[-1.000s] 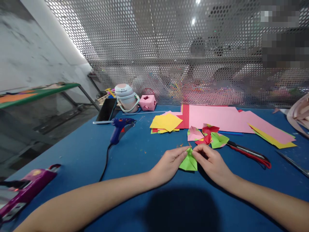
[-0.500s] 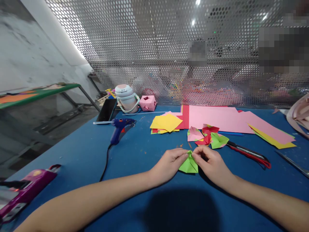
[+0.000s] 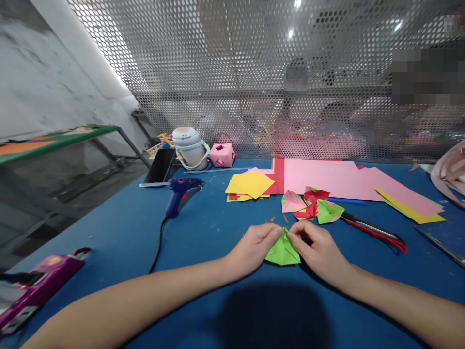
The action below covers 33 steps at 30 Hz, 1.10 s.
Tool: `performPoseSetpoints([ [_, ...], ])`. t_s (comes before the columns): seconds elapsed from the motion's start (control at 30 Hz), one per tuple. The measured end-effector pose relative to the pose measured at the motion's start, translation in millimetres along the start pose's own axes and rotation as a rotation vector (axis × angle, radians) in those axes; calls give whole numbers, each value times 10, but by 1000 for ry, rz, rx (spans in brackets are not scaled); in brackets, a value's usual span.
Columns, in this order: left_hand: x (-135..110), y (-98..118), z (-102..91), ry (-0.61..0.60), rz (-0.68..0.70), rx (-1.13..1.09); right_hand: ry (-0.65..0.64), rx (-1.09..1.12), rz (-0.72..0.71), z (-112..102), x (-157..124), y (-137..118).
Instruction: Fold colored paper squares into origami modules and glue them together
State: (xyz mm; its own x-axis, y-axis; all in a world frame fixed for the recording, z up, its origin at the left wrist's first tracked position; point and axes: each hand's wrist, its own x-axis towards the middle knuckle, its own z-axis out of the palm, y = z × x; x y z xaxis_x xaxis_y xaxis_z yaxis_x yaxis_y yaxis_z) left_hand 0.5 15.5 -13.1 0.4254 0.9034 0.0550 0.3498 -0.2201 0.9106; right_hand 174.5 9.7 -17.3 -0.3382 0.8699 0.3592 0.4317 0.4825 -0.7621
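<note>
1. Left hand: bare, thumb and fingers pinching the upper left part of the green paper.
2. Right hand: bare, thumb and fingertips pinching the same piece near its peak, from the opposite side.
3. Green paper: one piece, between the two hands, low over the blue table (whether its lower edge touches is hard to tell). Creased, narrow at the top, flared below; judged part-shaped, its top apparently the portion being worked.
4. Folded pieces: a cluster in pink, red and green, just beyond the right hand; creased into shape, their folding seemingly done.
5. Paper stack: yellow uppermost, beyond the left hand; flat, no folds visible on top, seemingly unworked.
6. Pink sheets: larger, flat, at the back.
7. Cutter knife: red and black, right of the cluster, unheld.
8. Glue gun: blue, well left of the hands, lying unheld.
9. Phone, lidded bottle, pink paper polyhedron: one each, back left.
10. Power strip: purple, far left.
</note>
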Motion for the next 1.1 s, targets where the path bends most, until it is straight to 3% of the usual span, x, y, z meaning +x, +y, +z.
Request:
performPoseSetpoints([
  [0.23,-7,7,1,11,52,108,-19,15,12,-1,-3,-17],
  [0.7,-25,6,-4,-53,104,95,-93,134,105,-30,23,-27],
  [1.1,-16,-3,-8,-16,78,108,-153,222,162,-40,36,17],
])
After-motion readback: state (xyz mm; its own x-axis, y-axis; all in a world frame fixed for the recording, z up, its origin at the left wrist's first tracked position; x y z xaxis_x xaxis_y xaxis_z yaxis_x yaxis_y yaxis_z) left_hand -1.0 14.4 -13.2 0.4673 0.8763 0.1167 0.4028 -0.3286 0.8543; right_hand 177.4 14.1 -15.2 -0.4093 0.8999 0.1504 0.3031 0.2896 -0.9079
